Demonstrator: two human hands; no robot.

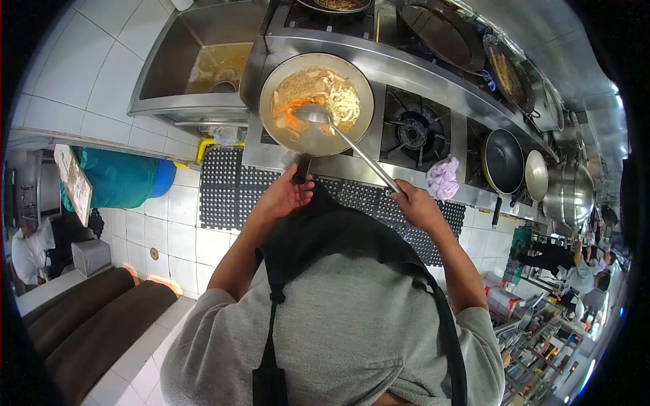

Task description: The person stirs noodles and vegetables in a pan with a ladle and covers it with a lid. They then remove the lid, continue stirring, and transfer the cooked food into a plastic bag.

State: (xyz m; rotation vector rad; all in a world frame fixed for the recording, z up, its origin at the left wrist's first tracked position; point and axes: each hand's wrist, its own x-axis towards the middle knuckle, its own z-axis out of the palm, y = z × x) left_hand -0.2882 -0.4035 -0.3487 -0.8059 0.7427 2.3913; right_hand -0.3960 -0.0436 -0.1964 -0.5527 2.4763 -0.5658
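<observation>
A large light-coloured pan (pixel 271 132) sits on the stove, with noodles (pixel 305 84), orange carrot strips (pixel 292 116) and pale shredded vegetables (pixel 343 103) in it. My right hand (pixel 416 204) is closed round the end of a long metal ladle (pixel 359 150), whose bowl rests on the food at the middle of the pan. Beside the pan's short black handle (pixel 302 169) is my left hand (pixel 288 195), palm up with its fingers loosely curled; fingertips touch or nearly touch the handle, and it is not gripped round.
Right of the pan are a bare burner (pixel 414 130), a crumpled pink cloth (pixel 443 178) and a black frying pan (pixel 503 161). More pans stand on the raised back shelf. A steel sink (pixel 162 68) is at the left. People stand at the far left and far right.
</observation>
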